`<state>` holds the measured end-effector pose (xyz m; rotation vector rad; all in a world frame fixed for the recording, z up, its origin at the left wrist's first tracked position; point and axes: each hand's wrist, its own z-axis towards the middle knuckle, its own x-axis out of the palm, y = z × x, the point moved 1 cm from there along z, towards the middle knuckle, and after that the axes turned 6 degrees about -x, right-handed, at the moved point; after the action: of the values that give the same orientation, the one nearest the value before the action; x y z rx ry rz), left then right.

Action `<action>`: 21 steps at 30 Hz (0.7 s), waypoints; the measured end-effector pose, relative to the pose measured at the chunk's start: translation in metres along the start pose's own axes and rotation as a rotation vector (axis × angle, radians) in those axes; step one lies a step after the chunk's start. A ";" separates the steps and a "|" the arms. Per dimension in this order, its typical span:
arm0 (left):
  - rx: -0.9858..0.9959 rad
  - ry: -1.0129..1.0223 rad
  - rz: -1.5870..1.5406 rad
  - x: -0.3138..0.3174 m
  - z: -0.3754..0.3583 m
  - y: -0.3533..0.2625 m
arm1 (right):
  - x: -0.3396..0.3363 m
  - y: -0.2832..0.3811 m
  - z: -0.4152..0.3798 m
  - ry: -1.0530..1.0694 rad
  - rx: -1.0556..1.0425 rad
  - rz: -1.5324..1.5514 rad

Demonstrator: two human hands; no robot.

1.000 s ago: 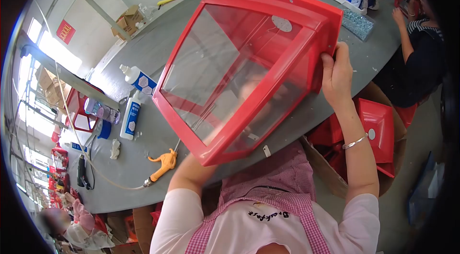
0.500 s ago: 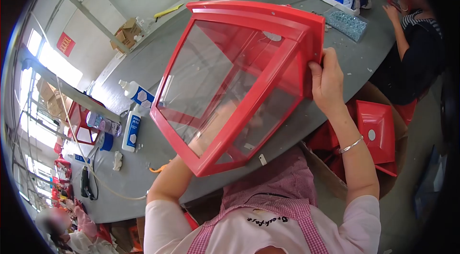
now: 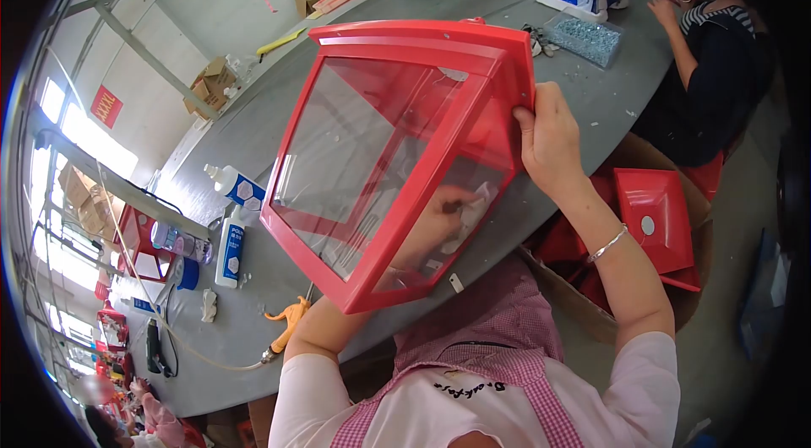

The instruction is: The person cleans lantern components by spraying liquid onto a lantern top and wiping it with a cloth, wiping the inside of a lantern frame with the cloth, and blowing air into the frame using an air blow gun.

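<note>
A large red lantern frame [image 3: 405, 271] with clear panes is held tilted above the grey table. My right hand [image 3: 549, 140] is closed on the edge of its red rim at the right, thumb on the near side. Through the lower right pane my left hand [image 3: 435, 224] shows, its fingers closed on a crumpled white cloth [image 3: 477, 207] that lies against the pane. My left forearm passes behind the lower frame.
On the grey table [image 3: 262, 304] are white-and-blue bottles [image 3: 230, 249], an orange-handled air gun [image 3: 290, 321] with a hose, a black tool [image 3: 155, 347] and a tray of blue beads [image 3: 583, 40]. A box of red parts [image 3: 655, 233] stands at right. A co-worker [image 3: 705, 68] sits beyond.
The lantern has shifted a little left in view. My left hand has moved right behind the panes, and the white cloth in it now shows. More of the orange air gun is visible.
</note>
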<state>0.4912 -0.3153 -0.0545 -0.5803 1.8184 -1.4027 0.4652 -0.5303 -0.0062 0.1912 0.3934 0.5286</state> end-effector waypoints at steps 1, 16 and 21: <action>-0.103 0.010 -0.218 0.000 0.000 -0.011 | 0.001 -0.001 0.000 -0.002 -0.001 -0.015; 0.443 -0.118 0.385 -0.005 0.021 -0.061 | 0.000 0.003 -0.002 0.024 0.053 -0.051; 0.487 0.202 -0.400 -0.013 0.033 -0.081 | -0.002 0.007 -0.002 0.028 0.053 -0.075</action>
<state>0.5178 -0.3497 0.0222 -0.5764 1.4682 -2.1577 0.4594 -0.5253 -0.0050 0.2188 0.4409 0.4473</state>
